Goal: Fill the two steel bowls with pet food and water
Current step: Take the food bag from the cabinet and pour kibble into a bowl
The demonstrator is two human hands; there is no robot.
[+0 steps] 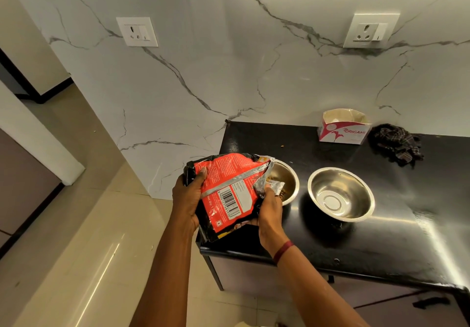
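Two steel bowls stand side by side on the black counter (pixel 381 237). The left bowl (pixel 288 177) holds some brown kibble and is partly hidden by a red and black pet food bag (pixel 229 194). The bag is tilted with its torn silver mouth over that bowl. My left hand (pixel 187 199) grips the bag's bottom end. My right hand (pixel 270 212) holds the bag near its open mouth. The right bowl (pixel 340 194) has nothing in it.
A white and pink cardboard box (pixel 343 129) stands at the back of the counter by the marble wall. A dark checked cloth (pixel 396 143) lies to its right. Two wall sockets sit above. Tiled floor lies to the left of the counter's edge.
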